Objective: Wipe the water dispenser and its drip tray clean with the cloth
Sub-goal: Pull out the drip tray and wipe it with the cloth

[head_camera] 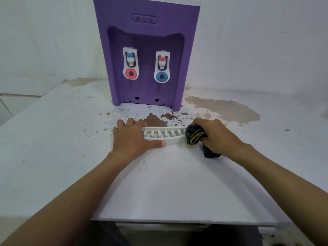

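Note:
A purple water dispenser (145, 55) stands upright at the back of the white table, with two white taps in its recess. The white slotted drip tray (165, 134) lies detached on the table in front of it. My left hand (131, 137) presses down on the tray's left end, thumb along its front edge. My right hand (215, 137) grips a bunched dark cloth with yellow stripes (195, 136), and the cloth touches the tray's right end. A tail of the cloth hangs out below my right hand.
The white table top (71, 139) has worn brown patches (223, 108) and dark specks around the dispenser's base. Its front edge (177, 221) runs close below my arms. A white wall stands behind the dispenser.

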